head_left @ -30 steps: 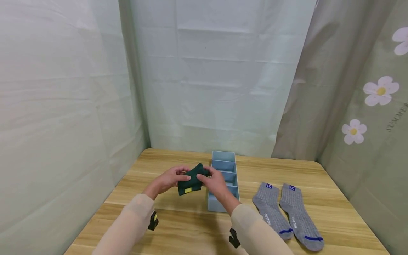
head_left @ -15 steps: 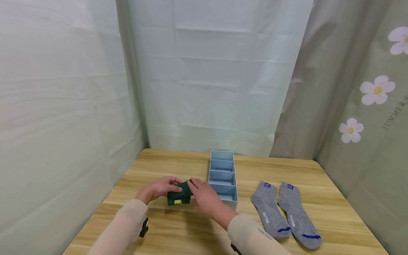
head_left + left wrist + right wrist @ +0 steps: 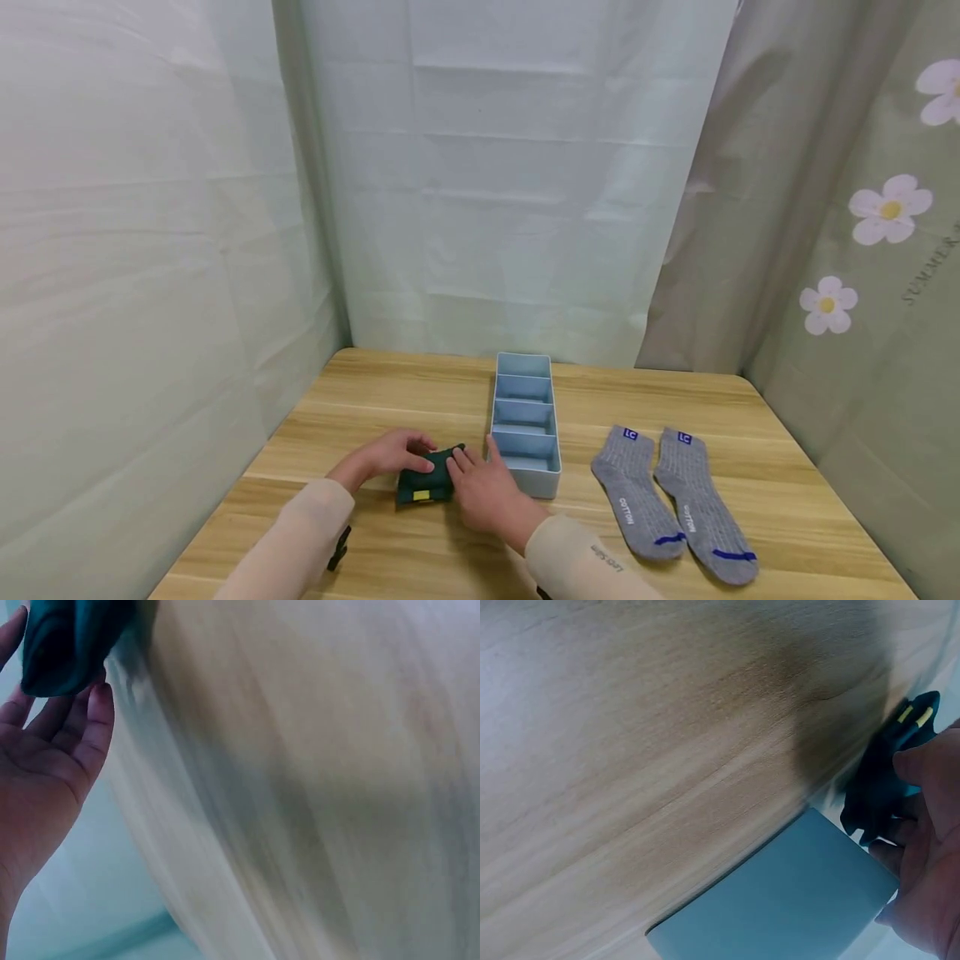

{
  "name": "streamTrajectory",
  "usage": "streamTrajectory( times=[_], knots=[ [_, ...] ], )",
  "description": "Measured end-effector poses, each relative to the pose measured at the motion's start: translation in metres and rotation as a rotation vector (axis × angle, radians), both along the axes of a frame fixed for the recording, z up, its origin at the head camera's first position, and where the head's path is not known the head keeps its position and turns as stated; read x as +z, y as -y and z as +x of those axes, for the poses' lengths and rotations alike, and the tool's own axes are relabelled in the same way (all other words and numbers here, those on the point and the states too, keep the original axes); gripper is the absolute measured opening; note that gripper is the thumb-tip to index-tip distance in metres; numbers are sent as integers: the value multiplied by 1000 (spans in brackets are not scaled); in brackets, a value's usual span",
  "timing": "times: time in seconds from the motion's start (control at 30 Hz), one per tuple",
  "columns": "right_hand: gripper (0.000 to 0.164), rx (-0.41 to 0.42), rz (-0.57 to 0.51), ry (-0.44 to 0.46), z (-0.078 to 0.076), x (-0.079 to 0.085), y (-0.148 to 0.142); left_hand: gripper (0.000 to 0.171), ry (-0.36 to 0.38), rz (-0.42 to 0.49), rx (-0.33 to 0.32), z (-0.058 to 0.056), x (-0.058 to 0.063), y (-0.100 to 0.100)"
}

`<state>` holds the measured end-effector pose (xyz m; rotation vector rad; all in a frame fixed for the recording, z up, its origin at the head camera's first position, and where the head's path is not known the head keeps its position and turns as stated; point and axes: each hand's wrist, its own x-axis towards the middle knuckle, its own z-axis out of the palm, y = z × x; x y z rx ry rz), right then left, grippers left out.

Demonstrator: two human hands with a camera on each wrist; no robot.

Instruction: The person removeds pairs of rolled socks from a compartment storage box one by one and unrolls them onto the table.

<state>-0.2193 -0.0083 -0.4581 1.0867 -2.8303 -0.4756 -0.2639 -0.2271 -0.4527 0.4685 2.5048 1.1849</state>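
A dark green folded sock [image 3: 429,480] with a yellow tag is low over the wooden table, between both hands. My left hand [image 3: 393,452] grips its left end, thumb on top. In the left wrist view, the fingers curl under the rolled sock [image 3: 75,652]. My right hand [image 3: 486,493] holds the other end, its fingertips bent over the top. The right wrist view has the thumb on the near side of the sock [image 3: 877,776] and fingers behind it. The little finger of that hand sticks out beside the blue divided box [image 3: 536,483].
Two grey socks [image 3: 633,500] with blue labels and toe stripes lie flat at the right. The box's compartments hold nothing visible. Pale curtains [image 3: 487,183] stand behind and at both sides of the wooden table [image 3: 600,392].
Both hands have come down and nearer with the green sock, and slightly left. The right hand has shifted from a thumb-on-top hold to fingers over its right end. The grey socks stay put.
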Motion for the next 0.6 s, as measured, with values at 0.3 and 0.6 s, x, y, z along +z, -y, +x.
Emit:
streamTrajectory(
  times=[0.3, 0.6],
  knots=[
    [56, 27, -39, -58, 3, -3, -3, 38, -44, -25, -60, 4, 3, 3],
    [60, 125, -66, -21, 17, -9, -3, 36, -47, -20, -3, 4, -4, 7]
  ],
)
